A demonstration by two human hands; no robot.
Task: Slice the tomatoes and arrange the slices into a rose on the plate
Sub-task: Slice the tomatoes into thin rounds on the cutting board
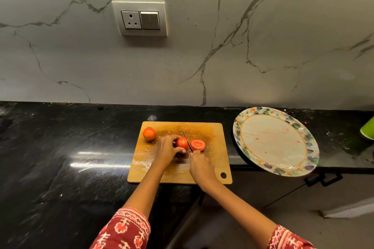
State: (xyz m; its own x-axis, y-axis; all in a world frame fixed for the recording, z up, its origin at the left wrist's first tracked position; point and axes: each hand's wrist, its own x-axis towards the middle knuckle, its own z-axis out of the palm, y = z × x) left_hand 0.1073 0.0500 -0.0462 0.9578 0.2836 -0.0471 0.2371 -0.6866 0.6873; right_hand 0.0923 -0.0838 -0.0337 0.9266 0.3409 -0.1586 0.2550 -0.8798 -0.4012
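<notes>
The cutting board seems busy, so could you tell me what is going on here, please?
A person is slicing a tomato on the cutting board. The left hand steadies it while the right hand holds the knife, blade in the cut. A cut piece lies just right of the blade, and a whole tomato waits at the board's far left corner. The plate holds no slices yet.

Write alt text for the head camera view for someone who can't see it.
On a wooden cutting board, the left hand holds a tomato while the right hand slices it with a knife; a cut piece lies beside it. A patterned plate holds no slices.
</notes>
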